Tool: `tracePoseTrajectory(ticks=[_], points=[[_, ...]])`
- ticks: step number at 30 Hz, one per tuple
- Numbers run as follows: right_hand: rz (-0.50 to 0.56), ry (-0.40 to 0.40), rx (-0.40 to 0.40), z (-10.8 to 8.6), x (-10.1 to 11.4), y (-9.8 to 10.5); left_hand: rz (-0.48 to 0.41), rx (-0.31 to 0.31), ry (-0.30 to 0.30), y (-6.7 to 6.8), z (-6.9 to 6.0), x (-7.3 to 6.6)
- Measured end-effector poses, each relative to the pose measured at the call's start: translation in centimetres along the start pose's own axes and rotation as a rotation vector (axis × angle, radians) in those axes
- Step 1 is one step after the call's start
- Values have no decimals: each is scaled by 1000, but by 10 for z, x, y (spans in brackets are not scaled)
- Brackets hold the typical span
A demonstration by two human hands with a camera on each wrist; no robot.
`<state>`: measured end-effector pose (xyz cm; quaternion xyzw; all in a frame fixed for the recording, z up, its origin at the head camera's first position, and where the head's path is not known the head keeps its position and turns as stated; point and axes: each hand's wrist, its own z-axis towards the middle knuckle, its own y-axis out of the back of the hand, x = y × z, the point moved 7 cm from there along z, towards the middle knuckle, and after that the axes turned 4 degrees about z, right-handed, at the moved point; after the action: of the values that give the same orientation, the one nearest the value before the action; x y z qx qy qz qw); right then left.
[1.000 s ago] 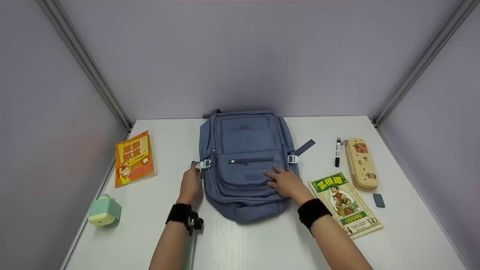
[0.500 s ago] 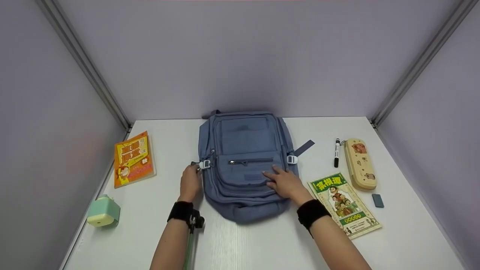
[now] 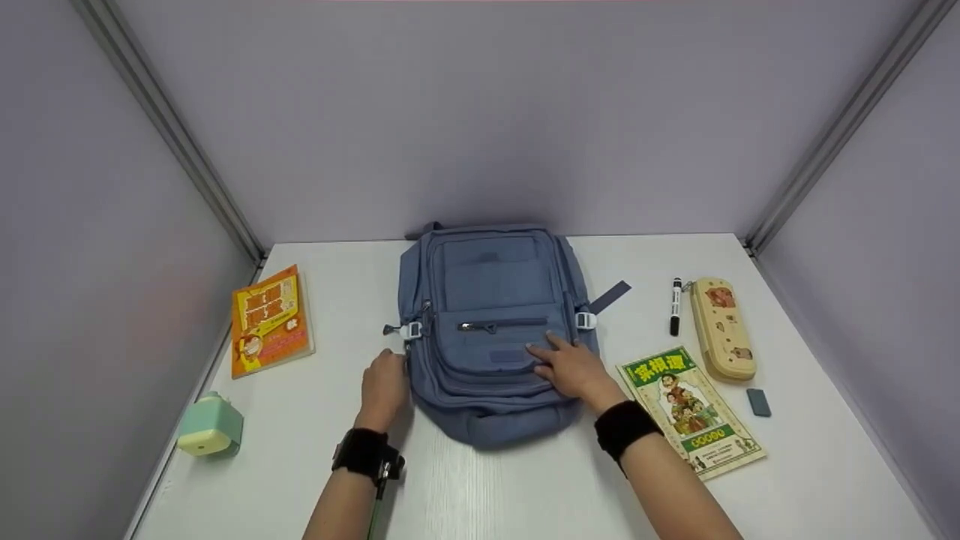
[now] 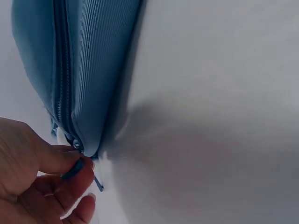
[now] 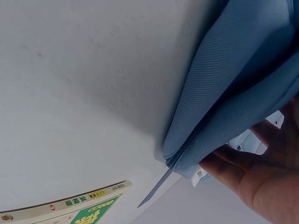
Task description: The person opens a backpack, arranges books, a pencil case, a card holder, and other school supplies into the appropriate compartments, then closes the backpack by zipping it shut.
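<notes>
A blue backpack (image 3: 491, 270) lies on its back on the white table, front pocket facing up. At its left side, my left hand (image 3: 384, 386) sits just below the white buckle (image 3: 410, 331). The left wrist view shows thumb and finger pinching a blue zipper pull (image 4: 73, 169), at the end of the side zipper (image 4: 60, 93). My right hand (image 3: 576, 369) rests on the lower right of the front pocket, fingers spread. Its fingers also show against the fabric (image 5: 233, 116) in the right wrist view.
An orange book (image 3: 270, 322) and a green and cream box-like object (image 3: 210, 426) lie to the left. On the right are a green-and-cream book (image 3: 690, 411), a marker (image 3: 675, 307), a yellow pencil case (image 3: 721, 328) and a small dark block (image 3: 758, 403). Walls surround the table's back and sides.
My left hand has slid down the backpack's left side, toward me, and a dark strap end beside the buckle is now uncovered. The right hand and the backpack stay in place.
</notes>
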<state>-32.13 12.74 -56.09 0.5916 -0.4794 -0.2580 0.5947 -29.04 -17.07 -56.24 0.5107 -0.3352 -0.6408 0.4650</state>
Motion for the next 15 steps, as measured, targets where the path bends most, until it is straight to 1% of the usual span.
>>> tracePoseTrajectory(ticks=[4,6,8,11,15], points=[[1,7,-3,0,1,0,96,-12,-31,4,-12,-6],[0,6,-4,0,1,0,104,-18,-36,6,-18,-8],[0,6,-9,0,1,0,95,-26,-31,8,-24,-9],[-5,-4,-8,0,0,0,56,-24,-13,10,-32,-10],[-3,-2,-17,0,0,0,14,-25,11,9,-37,-10]])
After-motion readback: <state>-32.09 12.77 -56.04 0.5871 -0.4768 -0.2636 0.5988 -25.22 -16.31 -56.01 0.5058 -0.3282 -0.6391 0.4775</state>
